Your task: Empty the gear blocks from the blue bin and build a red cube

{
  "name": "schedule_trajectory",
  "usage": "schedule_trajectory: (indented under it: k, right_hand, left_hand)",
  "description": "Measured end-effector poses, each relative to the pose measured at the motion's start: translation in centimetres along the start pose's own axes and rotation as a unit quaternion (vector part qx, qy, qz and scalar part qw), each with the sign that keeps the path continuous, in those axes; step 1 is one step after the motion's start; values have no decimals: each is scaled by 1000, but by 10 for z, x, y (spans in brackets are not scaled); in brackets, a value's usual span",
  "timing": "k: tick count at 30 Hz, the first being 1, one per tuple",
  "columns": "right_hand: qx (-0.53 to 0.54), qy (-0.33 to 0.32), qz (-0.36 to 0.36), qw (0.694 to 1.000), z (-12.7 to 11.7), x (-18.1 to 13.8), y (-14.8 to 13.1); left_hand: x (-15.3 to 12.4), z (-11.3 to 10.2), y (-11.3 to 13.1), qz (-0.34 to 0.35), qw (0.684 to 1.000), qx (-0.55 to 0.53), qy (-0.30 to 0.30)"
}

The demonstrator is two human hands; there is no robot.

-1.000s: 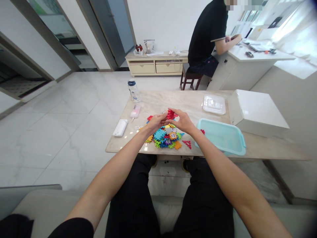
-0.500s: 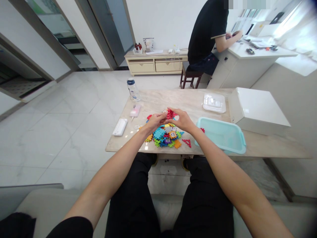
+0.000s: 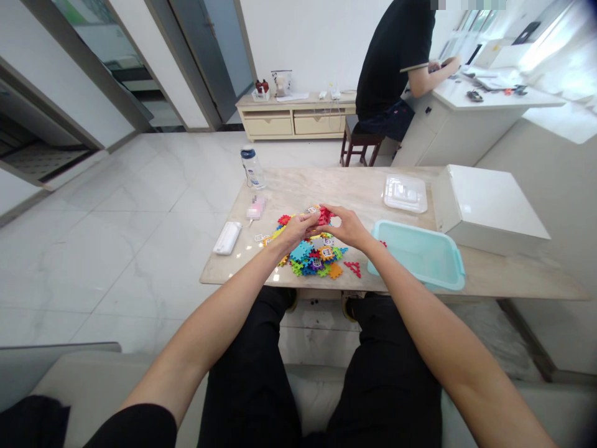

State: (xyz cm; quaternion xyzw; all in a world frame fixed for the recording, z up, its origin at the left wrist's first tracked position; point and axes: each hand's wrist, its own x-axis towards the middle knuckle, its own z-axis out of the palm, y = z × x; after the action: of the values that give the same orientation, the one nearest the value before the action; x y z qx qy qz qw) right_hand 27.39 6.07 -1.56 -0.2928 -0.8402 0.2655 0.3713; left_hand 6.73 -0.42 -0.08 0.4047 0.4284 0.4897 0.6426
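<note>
From where I stand, the low table with a pale marbled top has a pale turquoise plastic tub on it, and both of the seated person's hands work to the left of that tub. A cluster of red toothed plastic is held up there between them; whether it is one piece or several joined, I can't tell. The left hand pinches it with thumb and fingers from the side away from the tub, while the right hand, on the tub's side, curves into a C, fingertips on the top and thumb below. Under the hands, also left of the tub, spreads a heap of multicoloured gear-shaped plastic pieces. A red triangular openwork piece lies between that heap and the tub. Behind the tub is a clear plastic container, and behind and to the right stands a glossy white box. Well off to the tub's left are a flat white packet and an upright clear bottle with a dark blue lid.
</note>
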Motion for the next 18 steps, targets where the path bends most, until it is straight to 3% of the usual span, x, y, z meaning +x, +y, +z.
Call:
schedule_trajectory:
  k: [11, 18]
  right_hand:
    - [-5, -7, 0, 1000, -1, -1, -2]
    - [-10, -28, -11, 1000, -3, -1, -7]
  left_hand:
    - [-5, 6, 5, 20, 999, 27, -5]
    - [1, -2, -2, 14, 999, 39, -21]
